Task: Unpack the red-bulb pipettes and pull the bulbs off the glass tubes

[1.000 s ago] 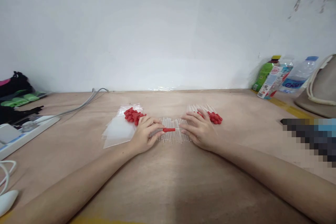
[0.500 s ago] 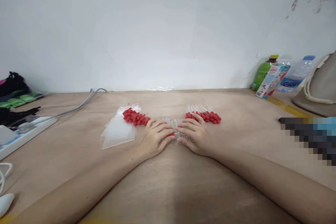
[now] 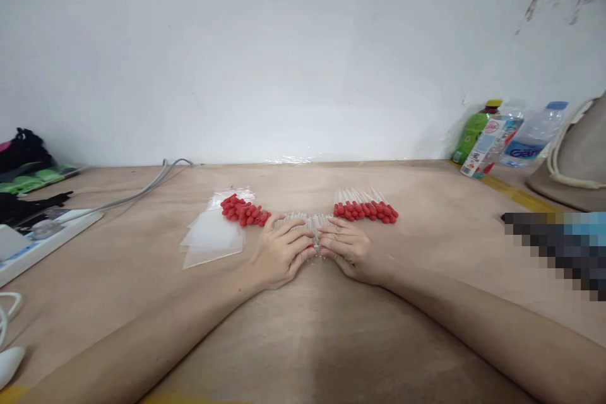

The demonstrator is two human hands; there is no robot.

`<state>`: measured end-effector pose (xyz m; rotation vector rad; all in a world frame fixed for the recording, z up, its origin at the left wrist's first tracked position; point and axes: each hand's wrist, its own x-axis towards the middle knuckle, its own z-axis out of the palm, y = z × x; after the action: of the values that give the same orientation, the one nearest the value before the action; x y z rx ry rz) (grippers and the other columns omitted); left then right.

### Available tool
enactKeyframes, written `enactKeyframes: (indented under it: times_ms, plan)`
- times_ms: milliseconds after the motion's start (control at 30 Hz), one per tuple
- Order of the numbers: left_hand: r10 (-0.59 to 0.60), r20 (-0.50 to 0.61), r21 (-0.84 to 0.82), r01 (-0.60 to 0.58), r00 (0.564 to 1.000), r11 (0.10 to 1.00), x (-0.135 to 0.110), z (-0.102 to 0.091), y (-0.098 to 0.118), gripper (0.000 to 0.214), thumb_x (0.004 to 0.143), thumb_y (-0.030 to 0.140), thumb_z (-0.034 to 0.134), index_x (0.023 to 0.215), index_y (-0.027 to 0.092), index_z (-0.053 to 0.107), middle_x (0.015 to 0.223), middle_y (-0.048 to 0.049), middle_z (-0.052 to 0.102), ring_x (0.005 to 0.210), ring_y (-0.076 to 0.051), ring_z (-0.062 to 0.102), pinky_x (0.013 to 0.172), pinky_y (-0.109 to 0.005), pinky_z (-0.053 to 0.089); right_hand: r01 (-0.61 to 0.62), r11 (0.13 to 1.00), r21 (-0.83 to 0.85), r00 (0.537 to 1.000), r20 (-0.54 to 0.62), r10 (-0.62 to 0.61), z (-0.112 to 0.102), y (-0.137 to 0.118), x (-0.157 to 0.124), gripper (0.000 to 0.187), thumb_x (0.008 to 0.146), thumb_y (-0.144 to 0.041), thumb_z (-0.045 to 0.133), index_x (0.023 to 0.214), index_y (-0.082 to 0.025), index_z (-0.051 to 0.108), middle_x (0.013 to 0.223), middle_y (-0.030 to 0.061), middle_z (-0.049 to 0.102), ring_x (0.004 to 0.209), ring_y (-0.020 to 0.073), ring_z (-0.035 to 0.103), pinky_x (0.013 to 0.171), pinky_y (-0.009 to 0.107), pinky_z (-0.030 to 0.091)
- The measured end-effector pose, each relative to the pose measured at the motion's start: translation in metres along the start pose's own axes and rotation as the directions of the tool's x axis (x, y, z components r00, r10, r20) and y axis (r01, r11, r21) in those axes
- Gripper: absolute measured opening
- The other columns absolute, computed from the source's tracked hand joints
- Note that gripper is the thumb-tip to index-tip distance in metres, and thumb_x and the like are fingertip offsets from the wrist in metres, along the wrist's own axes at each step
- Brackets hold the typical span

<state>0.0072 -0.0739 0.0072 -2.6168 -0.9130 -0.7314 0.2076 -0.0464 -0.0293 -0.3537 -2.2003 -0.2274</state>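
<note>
My left hand is closed in a pinch, with the edge of a red rubber bulb showing at its fingertips. Facing it closely, my right hand has its fingers pressed together at a thin clear glass dropper tube, mostly covered by the fingers. Beneath and behind both hands lies a row of loose clear tubes. A heap of red bulbs rests left of the hands. Droppers with red bulbs fitted lie side by side beyond my right hand, bulbs toward me.
Flat clear plastic bags lie partly under the bulb heap. At far left are a power strip, a grey cable and black-and-green items. Bottles and a grey bag stand at back right, near a blurred dark object.
My right hand has drawn slightly left and its fingers have curled in closer to my left fingertips, uncovering more of the fitted droppers. My left hand has barely moved.
</note>
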Motion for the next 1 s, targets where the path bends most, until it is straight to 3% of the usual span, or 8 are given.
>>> enactKeyframes:
  times_ms: [367, 600, 667, 733, 833, 900, 1000]
  plan:
    - [0.046, -0.008, 0.022, -0.046, 0.999, 0.999, -0.003, -0.005, 0.001, 0.018, 0.087, 0.025, 0.044, 0.082, 0.021, 0.061, 0.097, -0.0006, 0.068, 0.103, -0.02, 0.055, 0.094, -0.043, 0.023, 0.09, 0.995, -0.04, 0.995, -0.033, -0.092, -0.008, -0.004, 0.001, 0.019, 0.083, -0.013, 0.049, 0.098, -0.014, 0.061, 0.094, 0.0081, 0.069, 0.102, 0.0174, 0.059, 0.098, 0.039, 0.043]
    - [0.085, -0.007, 0.027, -0.085, 0.996, 0.996, -0.008, -0.004, 0.0, 0.02, 0.087, 0.023, 0.042, 0.08, 0.02, 0.06, 0.092, -0.0002, 0.067, 0.103, -0.019, 0.054, 0.097, -0.042, 0.022, 0.222, 0.974, -0.049, 0.975, 0.01, -0.222, -0.022, 0.0, -0.001, 0.03, 0.085, -0.008, 0.041, 0.11, -0.013, 0.057, 0.101, 0.0098, 0.066, 0.111, 0.0191, 0.052, 0.098, 0.042, 0.042]
    - [0.042, -0.025, 0.03, -0.041, 0.999, 0.999, -0.013, -0.005, -0.007, 0.021, 0.087, 0.023, 0.041, 0.08, 0.02, 0.06, 0.091, -0.0016, 0.067, 0.1, -0.019, 0.054, 0.095, -0.042, 0.026, 0.157, 0.986, -0.061, 0.987, -0.009, -0.158, -0.026, 0.007, -0.005, 0.032, 0.085, -0.009, 0.04, 0.112, -0.015, 0.057, 0.102, 0.0095, 0.065, 0.111, 0.0195, 0.052, 0.096, 0.043, 0.043]
    - [-0.057, -0.078, 0.032, 0.059, 0.995, 0.998, -0.016, -0.011, -0.02, 0.021, 0.087, 0.024, 0.04, 0.08, 0.019, 0.06, 0.088, -0.0035, 0.065, 0.092, -0.02, 0.055, 0.087, -0.039, 0.034, -0.011, 0.994, -0.107, 0.997, -0.073, 0.003, -0.029, 0.014, -0.008, 0.029, 0.085, -0.014, 0.044, 0.109, -0.019, 0.059, 0.094, 0.0075, 0.067, 0.101, 0.0188, 0.058, 0.088, 0.039, 0.047]
    - [-0.292, -0.177, -0.019, 0.293, 0.94, 0.956, -0.015, -0.027, -0.053, 0.026, 0.087, 0.029, 0.038, 0.082, 0.018, 0.061, 0.08, -0.0057, 0.058, 0.079, -0.018, 0.052, 0.074, -0.032, 0.041, -0.26, 0.939, -0.224, 0.964, -0.123, 0.237, -0.029, 0.018, -0.009, 0.021, 0.085, -0.022, 0.049, 0.1, -0.02, 0.065, 0.067, 0.0024, 0.063, 0.068, 0.0141, 0.059, 0.069, 0.031, 0.046]
    - [-0.451, -0.22, -0.048, 0.452, 0.865, 0.891, -0.012, -0.04, -0.081, 0.028, 0.085, 0.032, 0.039, 0.091, 0.016, 0.062, 0.079, -0.0063, 0.053, 0.08, -0.019, 0.052, 0.074, -0.032, 0.043, -0.325, 0.898, -0.297, 0.946, -0.087, 0.313, -0.025, 0.016, -0.005, 0.021, 0.085, -0.024, 0.048, 0.096, -0.019, 0.066, 0.061, 0.0011, 0.059, 0.059, 0.0121, 0.053, 0.064, 0.03, 0.04]
    - [-0.66, -0.175, -0.038, 0.665, 0.731, 0.746, -0.007, -0.055, -0.123, 0.033, 0.08, 0.031, 0.04, 0.097, 0.014, 0.062, 0.086, -0.0086, 0.055, 0.088, -0.022, 0.052, 0.075, -0.033, 0.044, -0.387, 0.865, -0.319, 0.915, -0.019, 0.402, -0.018, 0.009, 0.002, 0.024, 0.085, -0.02, 0.045, 0.095, -0.019, 0.066, 0.067, 0.0022, 0.062, 0.062, 0.0127, 0.053, 0.065, 0.029, 0.034]
